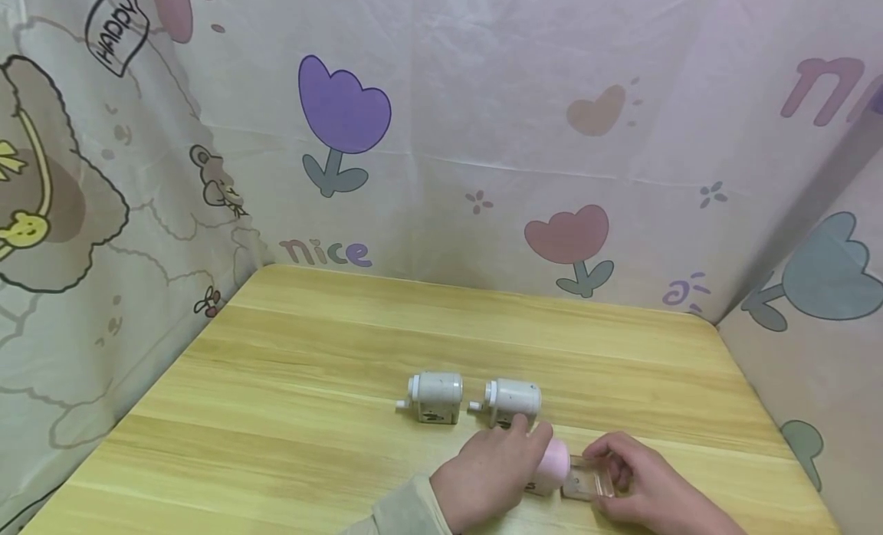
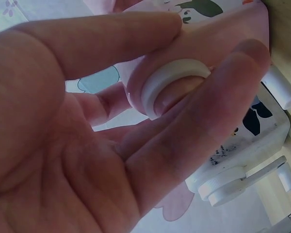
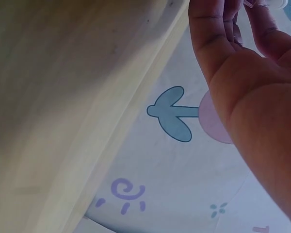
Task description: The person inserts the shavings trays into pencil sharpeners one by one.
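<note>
My left hand [image 1: 491, 470] grips a pink crank pencil sharpener [image 1: 554, 464] near the table's front right. In the left wrist view, the thumb and fingers lie along both sides of the pink body [image 2: 228, 41], around a white ring at its end. My right hand [image 1: 645, 481] pinches a clear plastic shavings drawer [image 1: 581, 480] between thumb and fingers, right at the sharpener's right end. Just behind my left hand stands a white crank sharpener [image 1: 517, 397]. In the right wrist view, the drawer is mostly cut off at the top edge.
Another white crank sharpener [image 1: 439, 397] stands left of the first, its handle pointing left. Both are on the wood-grain table [image 1: 290, 366]. A printed cloth [image 1: 448, 98] with flowers hangs behind and along the table's sides.
</note>
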{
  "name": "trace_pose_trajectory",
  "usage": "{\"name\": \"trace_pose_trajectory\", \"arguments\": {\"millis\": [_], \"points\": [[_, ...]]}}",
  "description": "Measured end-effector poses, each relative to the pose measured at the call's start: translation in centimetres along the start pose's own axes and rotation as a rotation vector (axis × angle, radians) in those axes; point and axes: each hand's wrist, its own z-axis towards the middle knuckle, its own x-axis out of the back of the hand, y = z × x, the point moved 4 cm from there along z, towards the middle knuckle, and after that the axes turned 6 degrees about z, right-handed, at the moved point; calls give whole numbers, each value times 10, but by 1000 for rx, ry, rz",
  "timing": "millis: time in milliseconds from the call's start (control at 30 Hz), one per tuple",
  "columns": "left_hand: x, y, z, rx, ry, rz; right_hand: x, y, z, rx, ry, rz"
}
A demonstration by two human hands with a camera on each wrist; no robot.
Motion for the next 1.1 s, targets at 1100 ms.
{"name": "trace_pose_trajectory", "arguments": {"millis": [1100], "points": [[-1,0,1,7,-2,16,-14,-14,5,203,65,-74]]}}
